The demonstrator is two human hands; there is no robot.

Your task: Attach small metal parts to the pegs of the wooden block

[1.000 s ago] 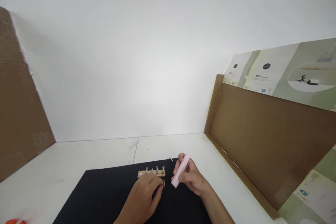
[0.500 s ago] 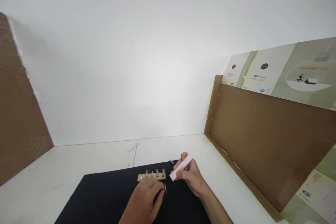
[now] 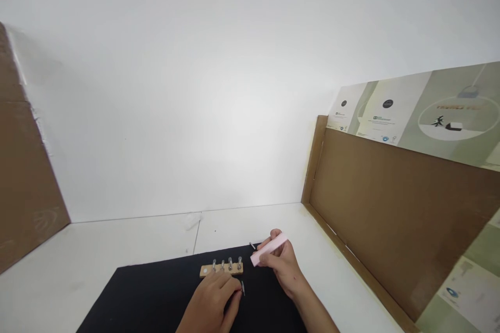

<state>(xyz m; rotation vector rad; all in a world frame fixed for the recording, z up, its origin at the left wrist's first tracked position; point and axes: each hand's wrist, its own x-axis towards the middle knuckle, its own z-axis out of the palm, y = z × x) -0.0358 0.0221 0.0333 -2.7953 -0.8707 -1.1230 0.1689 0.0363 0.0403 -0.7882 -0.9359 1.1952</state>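
Observation:
A pale pink rectangular bar (image 3: pixel 269 250) lies slanted in my right hand (image 3: pixel 287 268), gripped between thumb and fingers above the mat. My left hand (image 3: pixel 214 296) is palm down with its fingers curled, just in front of a small wooden strip (image 3: pixel 237 271). Several short metal posts (image 3: pixel 230 264) with rounded tops stand in a row along that strip, and a round white spot (image 3: pixel 205 271) marks its left end. At my left thumb and fingertips, which look pinched together, a small thin silvery rod (image 3: pixel 242 288) sticks out. The left fingers hide part of the strip's front.
Under everything lies a black mat (image 3: pixel 148 291) on a white tabletop (image 3: pixel 117 242). Another small metal rod (image 3: pixel 252 245) rests by the mat's far edge. Brown cardboard panels stand at the left (image 3: pixel 27 182) and right (image 3: pixel 390 208), with a white wall (image 3: pixel 195 88) behind.
The whole view has shifted slightly, moving things a little left and down. The pink bar is tilted slightly flatter in my right hand. My left hand stays by the strip.

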